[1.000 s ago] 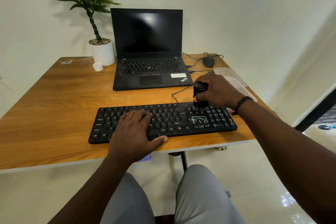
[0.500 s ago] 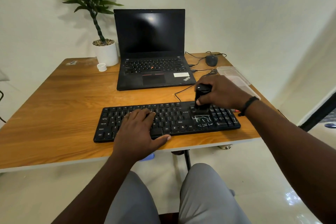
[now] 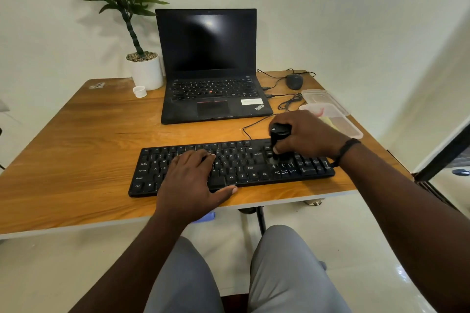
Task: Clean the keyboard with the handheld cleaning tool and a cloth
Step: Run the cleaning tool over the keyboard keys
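Your flat left hand (image 3: 190, 180) presses the black keyboard (image 3: 236, 165) on the wooden table (image 3: 76, 140); your right hand (image 3: 305, 137) grips the black cleaning tool (image 3: 278, 134) against pale walls (image 3: 356, 20).

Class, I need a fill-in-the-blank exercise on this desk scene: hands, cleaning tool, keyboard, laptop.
1. The right hand grips the black cleaning tool over the keyboard's ____ end.
2. The left hand rests flat on the ____.
3. The laptop behind the keyboard has a ____ screen.
4. The white pot stands to the ____ of the laptop.

Missing words: right; keyboard; dark; left
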